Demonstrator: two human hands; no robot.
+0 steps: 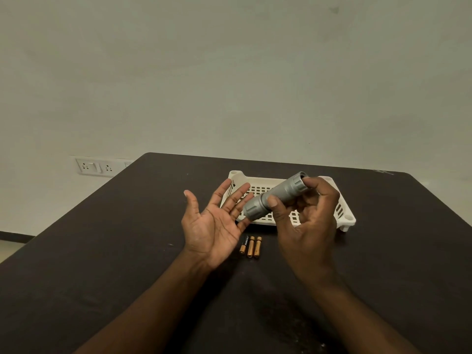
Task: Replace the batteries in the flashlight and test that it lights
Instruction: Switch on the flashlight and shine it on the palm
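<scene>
Three batteries [250,246] lie side by side on the dark table [102,251], nearest the viewer among the loose items, just in front of the hands and apart from both. One shows a black and copper wrapper; the other two read mostly copper. Whether these are the fresh cells or the spent ones cannot be told.

Above them, the left hand [214,221] is spread palm up, fingers straight and holding nothing, its fingertips just beside the lower end of the flashlight [274,198]. The right hand [304,221] grips that grey flashlight, thumb across the barrel and fingers curled round the upper end, so that the body tilts down toward the waiting left palm. Both end caps appear to be in place, though the upper end is partly hidden by the fingers.

The step in hand is judged to be an early one: the flashlight is being presented for opening or emptying. The next move probably calls for the left hand to take hold of the lower cap while the right turns the barrel, or to catch whatever slides out.

Farther back, a white slotted tray [347,218] stands on the table behind the hands; its visible floor holds nothing, the rest being covered by the hands and flashlight.
</scene>
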